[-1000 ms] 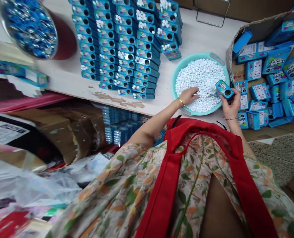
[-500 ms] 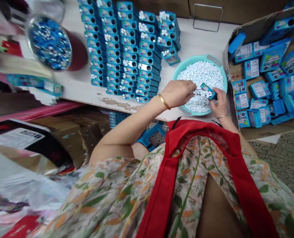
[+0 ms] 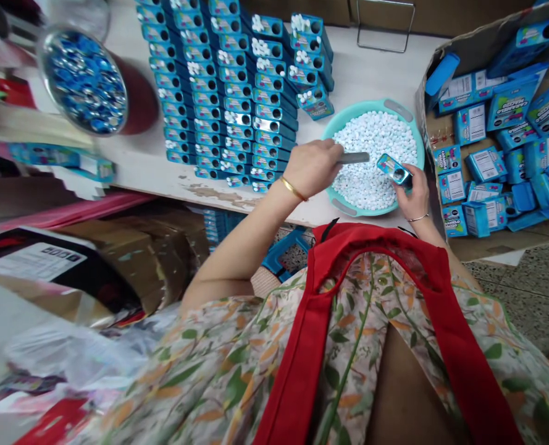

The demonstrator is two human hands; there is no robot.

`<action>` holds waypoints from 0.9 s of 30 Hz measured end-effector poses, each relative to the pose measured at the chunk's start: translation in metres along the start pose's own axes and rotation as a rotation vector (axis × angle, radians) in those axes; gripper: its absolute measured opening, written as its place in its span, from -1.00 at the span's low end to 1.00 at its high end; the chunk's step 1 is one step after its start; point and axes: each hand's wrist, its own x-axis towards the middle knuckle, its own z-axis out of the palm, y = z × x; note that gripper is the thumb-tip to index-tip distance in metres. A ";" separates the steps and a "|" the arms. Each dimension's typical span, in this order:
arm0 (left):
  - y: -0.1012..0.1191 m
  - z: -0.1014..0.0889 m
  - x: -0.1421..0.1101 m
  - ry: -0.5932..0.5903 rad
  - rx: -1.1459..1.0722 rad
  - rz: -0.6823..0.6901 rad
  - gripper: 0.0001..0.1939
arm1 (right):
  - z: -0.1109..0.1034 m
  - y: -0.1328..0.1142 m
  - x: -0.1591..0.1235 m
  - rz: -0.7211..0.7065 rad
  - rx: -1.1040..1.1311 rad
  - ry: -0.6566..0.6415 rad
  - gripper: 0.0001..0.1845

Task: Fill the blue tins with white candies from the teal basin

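Note:
My left hand (image 3: 315, 168) is closed around a small grey metal scoop (image 3: 355, 157), its end over the left part of a turquoise basin (image 3: 333, 131). White candies (image 3: 371, 133) fill much of the basin. Over its right side, my right hand (image 3: 414, 193) grips a small blue candy box (image 3: 391, 168), tilted, with its round opening facing up. The box is apart from the scoop. Whether the scoop holds candies cannot be made out.
Rows of upright blue candy boxes (image 3: 237, 93) stand left of the basin, some with white candies on top. A carton (image 3: 482, 242) of more blue boxes is at the right. A round container (image 3: 128, 99) of blue-and-silver pieces stands at the left. A wire frame (image 3: 383, 48) lies behind.
My left hand has drawn back to the left with the scoop, away from the box. The candies heaped at the box's opening are gone from its top. My right hand has barely moved.

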 end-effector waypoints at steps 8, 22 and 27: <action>0.021 0.143 0.061 -0.176 -0.302 -0.077 -0.64 | -0.024 0.021 0.002 0.069 0.038 0.094 -0.36; -0.011 0.067 0.006 -0.013 -0.479 0.141 -0.66 | -0.012 0.016 0.001 0.054 -0.018 0.111 -0.41; 0.006 0.010 -0.003 -0.011 -0.245 0.189 -0.68 | 0.008 0.006 -0.001 -0.036 -0.007 -0.030 -0.52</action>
